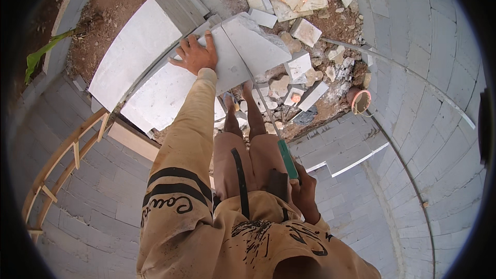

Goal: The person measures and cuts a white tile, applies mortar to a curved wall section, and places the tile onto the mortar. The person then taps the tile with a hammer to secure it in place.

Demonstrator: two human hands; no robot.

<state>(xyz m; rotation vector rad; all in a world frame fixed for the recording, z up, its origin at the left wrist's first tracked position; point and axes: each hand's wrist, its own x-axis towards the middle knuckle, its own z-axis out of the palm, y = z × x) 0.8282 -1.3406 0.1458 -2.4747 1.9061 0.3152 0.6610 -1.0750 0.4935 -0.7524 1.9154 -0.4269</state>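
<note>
My left hand (197, 53) lies flat with its fingers spread on a white lightweight concrete block (173, 90), near its far edge. Down by my right thigh, my right hand (306, 194) is closed round the handle end of a hand saw (288, 159) with a green grip. The long thin blade runs up and away from me across the block, and a dark straight line crosses the block there. Right of that line is a block part (253, 41) with a rough, broken far edge. How deep the blade sits I cannot tell.
A stack of white blocks (139, 46) stands left of my hand. Offcuts and rubble (297, 88) litter the ground by my feet. A wooden ladder (72, 160) leans at the left. Block walls (423, 31) surround me, with an orange pipe end (360, 101) at the right.
</note>
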